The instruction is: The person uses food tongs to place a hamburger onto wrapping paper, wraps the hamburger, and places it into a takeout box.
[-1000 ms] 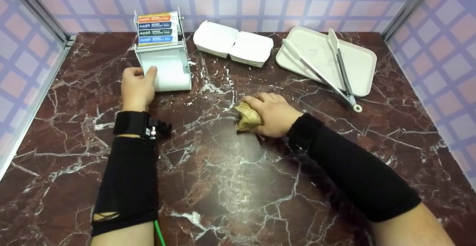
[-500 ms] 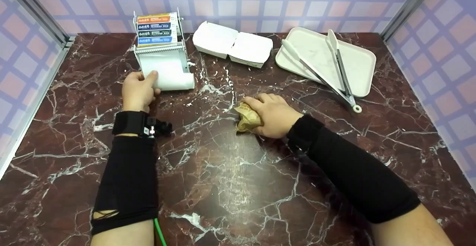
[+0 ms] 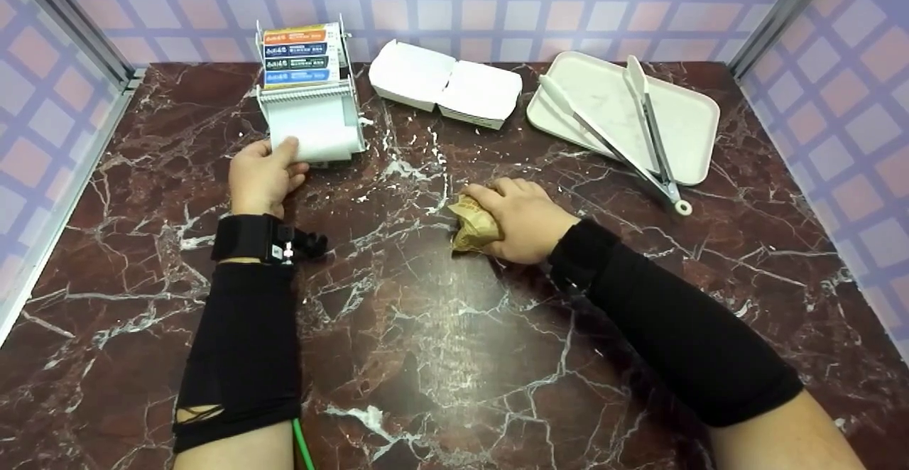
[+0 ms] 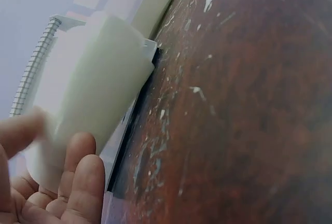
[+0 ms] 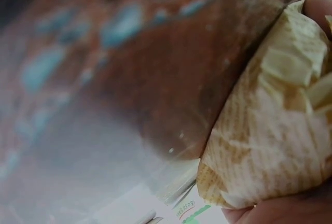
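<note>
At the back left stands a label dispenser (image 3: 348,94) with several coloured label rolls on top. A white label strip (image 3: 323,142) hangs out of its front and curls over. My left hand (image 3: 257,177) pinches the strip's left side, thumb on top and fingers beneath. In the left wrist view the pale strip (image 4: 101,79) bends over near the blurred thumb. My right hand (image 3: 529,221) grips a small bundle wrapped in printed brown paper (image 3: 474,227) resting on the table. Its crumpled, folded end shows in the right wrist view; what the paper wraps is hidden.
An open white takeaway box (image 3: 483,94) lies at the back middle. Right of it is a cream tray (image 3: 685,140), with tongs (image 3: 618,147) lying across it and over its front edge. White scraps (image 3: 433,147) are scattered on the marbled table (image 3: 454,356).
The strip's curled end has shifted right, then back up toward the dispenser. My left fingers have moved slightly and now show more below the strip. The right hand and bundle stay put.
</note>
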Demonstrator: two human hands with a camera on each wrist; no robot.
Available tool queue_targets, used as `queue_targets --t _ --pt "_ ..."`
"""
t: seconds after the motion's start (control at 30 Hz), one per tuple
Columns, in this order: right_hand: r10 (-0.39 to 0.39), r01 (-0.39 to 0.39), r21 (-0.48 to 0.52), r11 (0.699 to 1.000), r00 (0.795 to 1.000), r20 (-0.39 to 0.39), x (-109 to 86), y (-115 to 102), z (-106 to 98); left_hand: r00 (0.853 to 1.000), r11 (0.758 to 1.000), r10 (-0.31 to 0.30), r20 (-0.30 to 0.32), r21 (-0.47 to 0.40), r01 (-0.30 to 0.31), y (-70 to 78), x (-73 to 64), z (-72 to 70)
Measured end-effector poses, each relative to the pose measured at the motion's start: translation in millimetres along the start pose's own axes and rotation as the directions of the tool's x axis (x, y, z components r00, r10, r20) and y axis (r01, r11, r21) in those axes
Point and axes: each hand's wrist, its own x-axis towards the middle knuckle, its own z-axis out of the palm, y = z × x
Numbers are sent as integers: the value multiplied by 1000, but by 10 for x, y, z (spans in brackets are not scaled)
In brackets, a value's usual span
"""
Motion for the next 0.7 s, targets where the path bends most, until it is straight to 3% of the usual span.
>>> queue_targets --t 0.1,0.27,0.7 --pt "-2 2 -2 1000 1000 -4 1 4 7 1000 1000 2 -13 -30 -3 -12 14 24" --pt "-1 1 -3 1000 1000 -1 -1 6 15 999 1000 8 -40 -8 -8 -31 24 44" --pt "6 -6 5 1000 1000 -6 -6 9 12 999 982 24 -44 188 -15 -31 39 44"
